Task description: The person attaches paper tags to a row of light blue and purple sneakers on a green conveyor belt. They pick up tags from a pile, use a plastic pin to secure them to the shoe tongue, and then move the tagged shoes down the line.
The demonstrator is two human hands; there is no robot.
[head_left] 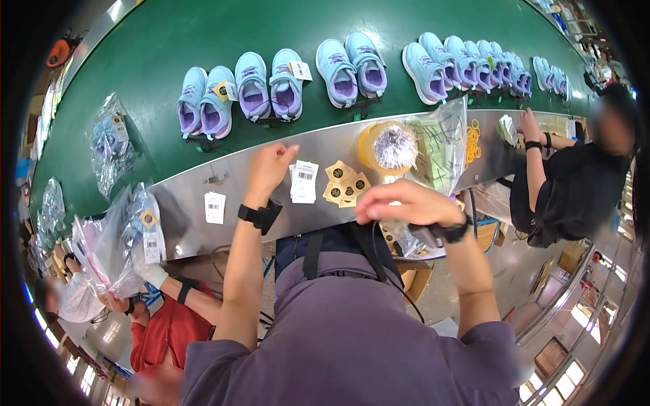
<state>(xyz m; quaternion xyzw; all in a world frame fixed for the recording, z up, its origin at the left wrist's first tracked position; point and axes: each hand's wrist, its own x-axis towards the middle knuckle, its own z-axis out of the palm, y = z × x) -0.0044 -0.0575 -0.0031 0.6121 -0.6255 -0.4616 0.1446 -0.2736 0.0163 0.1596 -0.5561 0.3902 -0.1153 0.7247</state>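
My left hand (pixel 271 166) is raised over the metal ledge (pixel 237 179), fingers loosely apart, with nothing visible in it. It is just left of a small stack of white barcode tags (pixel 303 181). My right hand (pixel 401 203) is curled with its fingers down, close to a pile of brown square tags (pixel 345 186). Clear plastic and more brown tags (pixel 406 240) lie under it; I cannot tell whether it grips them. Both wrists carry black bands. Several pairs of light blue and purple children's shoes (pixel 271 84) stand in a row on the green conveyor belt (pixel 156 47).
A yellow roll with a silvery centre (pixel 391 145), a stack of clear bags (pixel 440 149) and yellow rubber bands (pixel 472 139) sit on the ledge. At right a person in black (pixel 575 183) works there. At left a person's hand (pixel 152 274) holds bagged shoes (pixel 128 237).
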